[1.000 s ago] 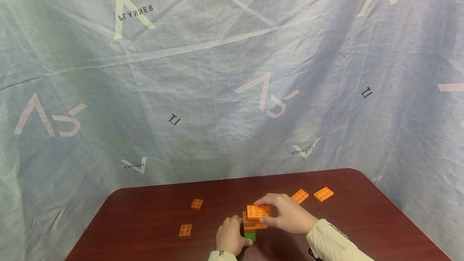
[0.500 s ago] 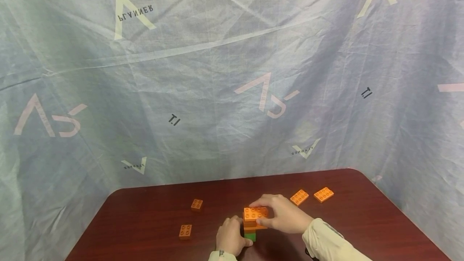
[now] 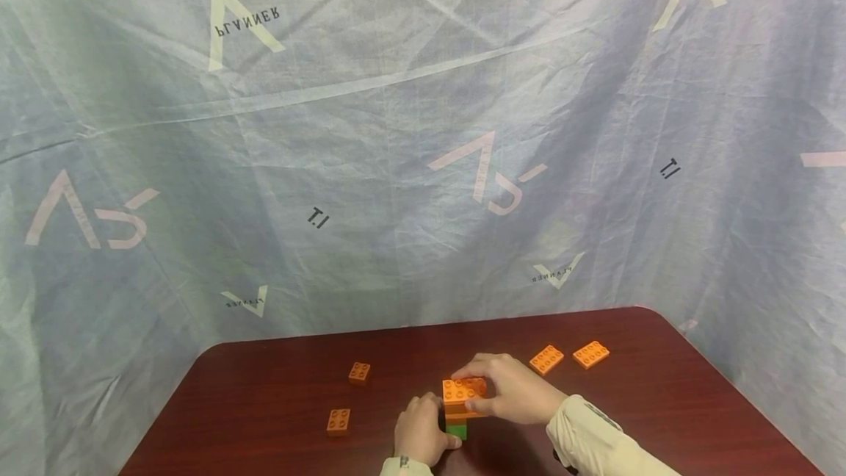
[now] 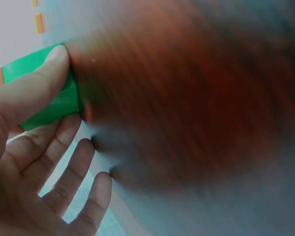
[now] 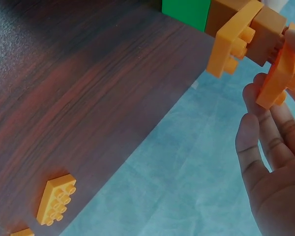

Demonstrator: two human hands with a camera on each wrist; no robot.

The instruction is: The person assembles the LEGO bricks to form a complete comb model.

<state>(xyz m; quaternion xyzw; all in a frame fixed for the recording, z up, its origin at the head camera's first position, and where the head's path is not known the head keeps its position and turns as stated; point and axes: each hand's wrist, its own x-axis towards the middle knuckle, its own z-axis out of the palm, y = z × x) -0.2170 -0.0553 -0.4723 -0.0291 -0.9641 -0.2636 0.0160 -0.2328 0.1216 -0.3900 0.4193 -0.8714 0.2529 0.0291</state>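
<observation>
A toy-brick stack stands on the table, with a green brick [image 3: 456, 432] at its base and orange bricks and plates above. My left hand [image 3: 418, 430] grips the green brick between thumb and fingers, as the green brick [image 4: 44, 88] in the left wrist view also shows. At the top, my right hand [image 3: 509, 391] pinches an orange eight-stud plate [image 3: 456, 391]. Seen from the right wrist, this plate [image 5: 279, 81] lies over the darker orange brick [image 5: 266, 37], whose studs partly show beneath it. A lower orange plate [image 5: 233, 39] juts out of the stack sideways.
Two loose orange plates, one nearer [image 3: 546, 360] and one farther right [image 3: 591, 354], lie beyond my right hand. Two small darker orange bricks, a far one [image 3: 359, 373] and a near one [image 3: 338, 422], lie on the left. Cloth [image 3: 396, 167] hangs behind the dark red table [image 3: 264, 388].
My right hand has moved left and slightly down with the orange plate, which now covers the top of the stack. The left hand stays in place on the green brick.
</observation>
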